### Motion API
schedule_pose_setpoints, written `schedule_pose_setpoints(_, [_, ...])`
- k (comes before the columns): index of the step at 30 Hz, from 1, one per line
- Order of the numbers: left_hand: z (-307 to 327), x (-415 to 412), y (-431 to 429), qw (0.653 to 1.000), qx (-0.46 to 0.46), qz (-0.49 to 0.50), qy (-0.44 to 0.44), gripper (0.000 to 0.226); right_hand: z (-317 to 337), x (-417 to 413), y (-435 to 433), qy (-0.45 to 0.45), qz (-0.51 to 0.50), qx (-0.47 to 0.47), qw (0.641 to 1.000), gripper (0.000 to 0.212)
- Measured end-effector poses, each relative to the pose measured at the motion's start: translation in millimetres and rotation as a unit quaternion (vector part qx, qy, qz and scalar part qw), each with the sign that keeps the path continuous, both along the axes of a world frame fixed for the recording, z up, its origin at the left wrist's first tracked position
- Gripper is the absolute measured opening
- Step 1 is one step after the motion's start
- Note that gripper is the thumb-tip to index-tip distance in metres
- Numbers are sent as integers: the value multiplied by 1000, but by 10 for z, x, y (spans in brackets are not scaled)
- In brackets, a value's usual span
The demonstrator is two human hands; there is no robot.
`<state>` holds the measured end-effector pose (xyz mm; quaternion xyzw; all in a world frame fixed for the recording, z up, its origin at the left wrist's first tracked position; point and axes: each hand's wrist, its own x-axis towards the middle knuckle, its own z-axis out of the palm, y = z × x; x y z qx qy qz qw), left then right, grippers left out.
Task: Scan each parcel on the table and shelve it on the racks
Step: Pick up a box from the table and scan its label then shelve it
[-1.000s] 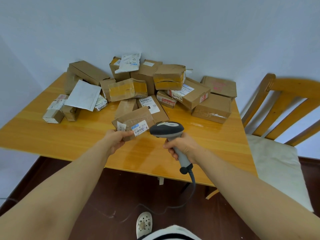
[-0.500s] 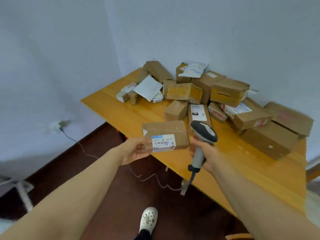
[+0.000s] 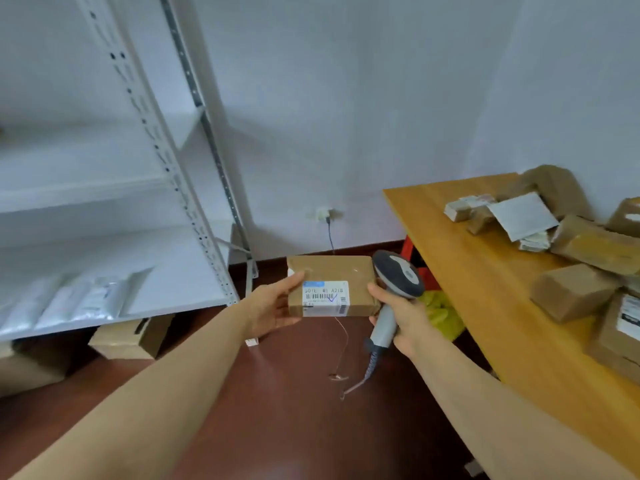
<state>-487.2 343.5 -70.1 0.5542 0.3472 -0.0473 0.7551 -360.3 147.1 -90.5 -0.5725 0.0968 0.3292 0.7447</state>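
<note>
My left hand (image 3: 268, 308) grips a flat brown cardboard parcel (image 3: 349, 275) by its left end, holding it in the air above the floor with a white barcode label facing me. My right hand (image 3: 403, 315) holds the handle of a grey barcode scanner (image 3: 398, 275), and its fingertips touch the parcel's right end. The white metal rack (image 3: 173, 174) stands to the left, with several white pouches (image 3: 76, 299) lying on a lower shelf. The wooden table (image 3: 485, 278) with several more parcels (image 3: 571, 292) is on the right.
Cardboard boxes (image 3: 128, 336) sit on the dark red floor under the rack. A wall socket (image 3: 323, 213) with a cable is on the back wall. The scanner's cord hangs to the floor. A yellow-green object (image 3: 443, 313) lies beneath the table edge.
I have lifted the parcel off the table and turned left, away from the table. The rack has come into view and the table has slid to the right. The scanner stays in my right hand.
</note>
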Motion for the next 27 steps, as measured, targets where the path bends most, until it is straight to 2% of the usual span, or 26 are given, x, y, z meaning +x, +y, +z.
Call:
schedule_pose_setpoints(8, [133,-1626,1324,985,20,173,-19,38,207,-1060,1829,-29,168,4,985,28])
schedule_pose_setpoints(13, [201,-2712,2216,959,32,280,-17,41,320,-1984,3065,-37,244,16,969,36])
schedule_pose_setpoints(16, [273,-3207,2653,949,49,311,-20,42,397,-2418,3651,-45,277,23,959,28])
schedule_pose_setpoints(22, [479,-3681,3400,932,62,353,-42,57,571,-2877,4568,-32,296,25,954,37])
schedule_pose_setpoints(25, [637,-3687,3861,917,75,384,-74,39,779,-2926,5085,-36,295,35,954,31])
schedule_pose_setpoints(27, [753,-3631,4210,902,87,413,-88,38,926,-2902,5467,-40,293,45,954,28])
